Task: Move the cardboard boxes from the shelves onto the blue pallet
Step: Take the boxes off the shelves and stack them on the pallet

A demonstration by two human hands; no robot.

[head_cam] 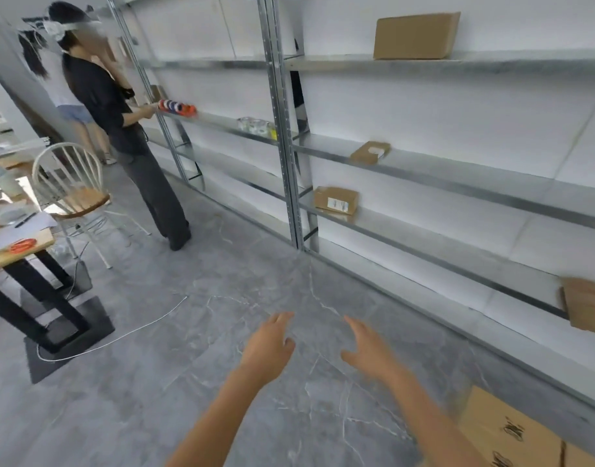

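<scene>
Metal shelving (457, 170) runs along the white wall on the right. A large cardboard box (415, 36) stands on the top shelf. On the middle shelf lies a small flat box (370, 152), and a labelled box (335, 200) sits one shelf lower. Another box (587, 306) shows at the right edge on the lowest shelf. Printed cartons (511, 433) lie at the bottom right. My left hand (269, 345) and my right hand (368, 348) are stretched forward over the grey floor, fingers apart, holding nothing. The blue pallet is out of view.
A person in black (120, 123) stands at the far shelf handling tape rolls (176, 107). A white chair (73, 190) and a wooden table (16, 244) with black legs stand at the left. A white cable (120, 335) trails across the floor.
</scene>
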